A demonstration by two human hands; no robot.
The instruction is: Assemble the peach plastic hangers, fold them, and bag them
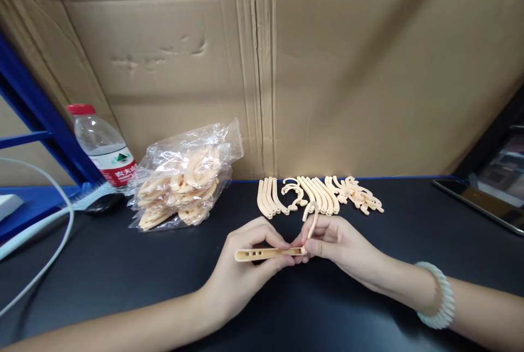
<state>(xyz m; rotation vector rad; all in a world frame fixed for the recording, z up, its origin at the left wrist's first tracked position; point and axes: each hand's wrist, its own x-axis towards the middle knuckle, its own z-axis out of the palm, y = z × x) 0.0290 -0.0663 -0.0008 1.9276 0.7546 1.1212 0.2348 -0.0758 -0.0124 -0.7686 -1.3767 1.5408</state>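
My left hand is closed around a beige plastic hanger arm, a slim hollow piece with small slots that lies level above the table. Between the thumb and fingers of my right hand is a curved beige hanger hook, its bend pointing up. The hook's lower end meets the right end of the arm at my fingertips. Whether the two are joined there I cannot tell. Behind my hands lie loose hanger arms in a row, more arms beside them, and a pile of hooks.
Clear plastic bags full of beige hanger parts sit at left on the black table. Near them are a water bottle, a black mouse and a white cable. A phone lies at right. Cardboard stands behind.
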